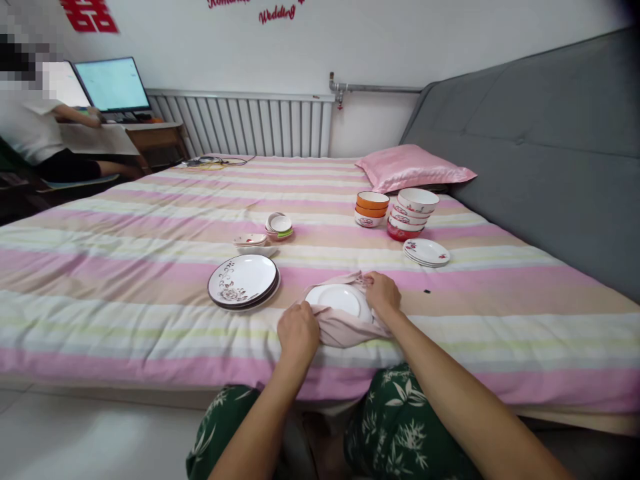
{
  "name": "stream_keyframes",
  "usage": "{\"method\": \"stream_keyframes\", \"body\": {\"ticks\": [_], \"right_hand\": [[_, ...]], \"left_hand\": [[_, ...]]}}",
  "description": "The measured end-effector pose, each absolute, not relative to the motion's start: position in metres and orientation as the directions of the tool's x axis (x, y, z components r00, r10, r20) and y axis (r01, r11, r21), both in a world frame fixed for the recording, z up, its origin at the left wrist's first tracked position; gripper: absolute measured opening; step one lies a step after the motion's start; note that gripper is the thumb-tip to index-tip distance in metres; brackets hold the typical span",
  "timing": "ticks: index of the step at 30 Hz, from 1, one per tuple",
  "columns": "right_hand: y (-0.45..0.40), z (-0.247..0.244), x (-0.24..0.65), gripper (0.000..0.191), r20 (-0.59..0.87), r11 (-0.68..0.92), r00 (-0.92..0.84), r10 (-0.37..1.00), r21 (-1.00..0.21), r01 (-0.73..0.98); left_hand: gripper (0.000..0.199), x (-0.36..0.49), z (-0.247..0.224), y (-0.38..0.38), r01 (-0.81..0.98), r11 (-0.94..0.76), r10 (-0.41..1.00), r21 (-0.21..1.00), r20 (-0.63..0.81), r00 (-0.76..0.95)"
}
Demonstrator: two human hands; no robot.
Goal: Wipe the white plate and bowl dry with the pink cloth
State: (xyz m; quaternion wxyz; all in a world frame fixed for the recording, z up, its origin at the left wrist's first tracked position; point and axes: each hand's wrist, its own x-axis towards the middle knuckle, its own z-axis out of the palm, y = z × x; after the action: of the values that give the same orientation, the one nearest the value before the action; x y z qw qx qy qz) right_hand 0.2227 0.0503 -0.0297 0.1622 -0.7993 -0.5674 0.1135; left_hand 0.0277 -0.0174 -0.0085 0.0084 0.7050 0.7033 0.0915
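A white plate [340,299] lies on the bed near its front edge, a ring showing on its upper face. A pale pink cloth [345,329] wraps partly around it, bunched along the near side and the far right. My left hand [299,328] is closed at the left rim, fingers curled on the cloth; whether it also grips the plate is hidden. On the right, my right hand [383,293] pinches a gathered part of the cloth beside the plate. Just left of my left hand is a stack of dark-rimmed floral plates [243,280].
Small dishes [250,241] and small bowls [279,225] sit beyond the floral plates. Orange bowls [372,208], taller stacked bowls [411,212] and small plates [427,252] stand at right, before a pink pillow [413,167]. A person [35,133] sits at a desk, far left.
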Motion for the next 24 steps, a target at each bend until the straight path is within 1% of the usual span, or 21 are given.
{"method": "stream_keyframes", "body": {"ticks": [5,8,10,12,17,20,22,24], "right_hand": [[0.051,-0.024,0.22,0.036,-0.03,-0.348,0.365,0.93,-0.387,0.854],[0.049,-0.022,0.219,0.038,-0.063,-0.313,0.314,0.947,-0.389,0.867],[0.046,-0.022,0.219,0.031,-0.073,-0.274,0.267,0.961,-0.394,0.877],[0.044,-0.023,0.22,0.026,-0.066,-0.252,0.246,0.967,-0.401,0.881],[0.039,-0.014,0.224,0.031,0.001,-0.23,0.258,0.966,-0.447,0.865],[0.039,-0.003,0.217,0.034,0.082,-0.148,0.22,0.972,-0.515,0.845],[0.039,0.001,0.21,0.033,0.111,-0.045,0.13,0.985,-0.569,0.821],[0.038,0.001,0.202,0.03,0.11,0.057,0.014,0.994,-0.615,0.787]], "left_hand": [[0.019,0.025,-0.008,-0.017,0.987,-0.016,0.994,0.157,0.111,-0.001],[0.018,0.025,-0.006,-0.018,0.987,-0.011,0.995,0.162,0.103,-0.005],[0.018,0.024,-0.006,-0.018,0.986,-0.015,0.995,0.163,0.101,-0.001],[0.018,0.024,-0.005,-0.018,0.986,-0.02,0.995,0.167,0.099,0.004],[0.018,0.023,-0.003,-0.018,0.983,-0.009,0.998,0.185,0.069,-0.004],[0.018,0.023,-0.004,-0.018,0.983,-0.014,0.997,0.182,0.078,0.0],[0.018,0.022,-0.005,-0.018,0.984,-0.021,0.996,0.178,0.085,0.006],[0.018,0.022,-0.007,-0.018,0.984,-0.027,0.996,0.174,0.092,0.011]]}}
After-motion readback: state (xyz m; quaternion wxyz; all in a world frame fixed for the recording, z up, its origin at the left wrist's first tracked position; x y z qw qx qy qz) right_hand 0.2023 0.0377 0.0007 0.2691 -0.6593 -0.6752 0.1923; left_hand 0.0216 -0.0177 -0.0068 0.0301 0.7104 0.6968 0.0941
